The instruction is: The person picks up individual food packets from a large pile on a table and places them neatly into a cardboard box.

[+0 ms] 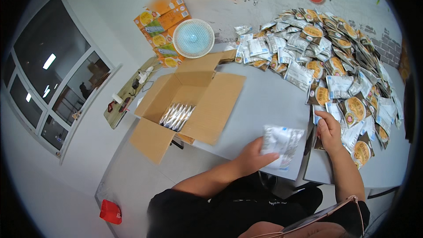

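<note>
My left hand point(259, 158) grips a silver-white foil packet point(283, 145) over the near edge of the grey table point(261, 102). At the near edge of the heaped packets point(319, 69), my right hand point(328, 130) has its index finger stretched out and its thumb close by; whether it touches or holds a packet cannot be told. The packets in the heap show silver-white backs or brown fronts with a yellow food picture. To the left, an open cardboard box point(216, 105) holds a row of several packets point(177, 116) standing on edge at its near end.
Behind the box stand a round fan with a white grille point(193, 38) and orange printed cartons point(160, 28). A wooden side table point(132, 97) bears a power strip and cables. On the floor at lower left lies a red bag or container point(111, 211). Windows line the left wall.
</note>
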Available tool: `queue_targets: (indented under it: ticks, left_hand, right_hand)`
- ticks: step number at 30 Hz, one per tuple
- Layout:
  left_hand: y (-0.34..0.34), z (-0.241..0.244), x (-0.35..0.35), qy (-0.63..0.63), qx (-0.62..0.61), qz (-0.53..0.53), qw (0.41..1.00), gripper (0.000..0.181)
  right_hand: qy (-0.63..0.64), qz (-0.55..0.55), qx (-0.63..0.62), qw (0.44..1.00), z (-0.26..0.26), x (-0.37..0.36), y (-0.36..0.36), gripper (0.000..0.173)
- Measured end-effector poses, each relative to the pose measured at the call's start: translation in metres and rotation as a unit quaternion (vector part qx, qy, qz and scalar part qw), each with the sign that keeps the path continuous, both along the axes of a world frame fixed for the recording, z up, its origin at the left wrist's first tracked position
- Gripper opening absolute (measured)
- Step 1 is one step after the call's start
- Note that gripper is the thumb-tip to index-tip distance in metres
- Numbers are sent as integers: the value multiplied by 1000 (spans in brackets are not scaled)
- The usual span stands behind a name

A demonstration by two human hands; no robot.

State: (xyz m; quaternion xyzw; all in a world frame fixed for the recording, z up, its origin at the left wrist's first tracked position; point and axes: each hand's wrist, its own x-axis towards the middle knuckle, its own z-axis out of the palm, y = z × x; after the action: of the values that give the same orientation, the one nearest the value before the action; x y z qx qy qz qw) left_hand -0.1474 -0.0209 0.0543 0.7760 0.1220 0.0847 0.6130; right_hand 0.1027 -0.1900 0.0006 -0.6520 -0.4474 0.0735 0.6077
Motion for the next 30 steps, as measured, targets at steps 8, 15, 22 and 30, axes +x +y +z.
queue_targets:
  ticks: [8, 15, 22, 30]
  left_hand:
    - [79, 82, -92, -100, 98, 329, 934, 36]
    - [230, 102, -134, 117, 478, 481, 726, 33]
    - [305, 63, -158, 311, 526, 445, 655, 37]
    - [372, 24, -173, 427, 429, 296, 739, 51]
  right_hand:
    - [19, -37, -61, 997, 3, -8, 8, 22]
    - [39, -25, -72, 996, 4, -9, 14, 19]
    - [55, -39, -102, 992, -2, -5, 17, 18]
    - [19, -34, -114, 993, -7, -4, 16, 18]
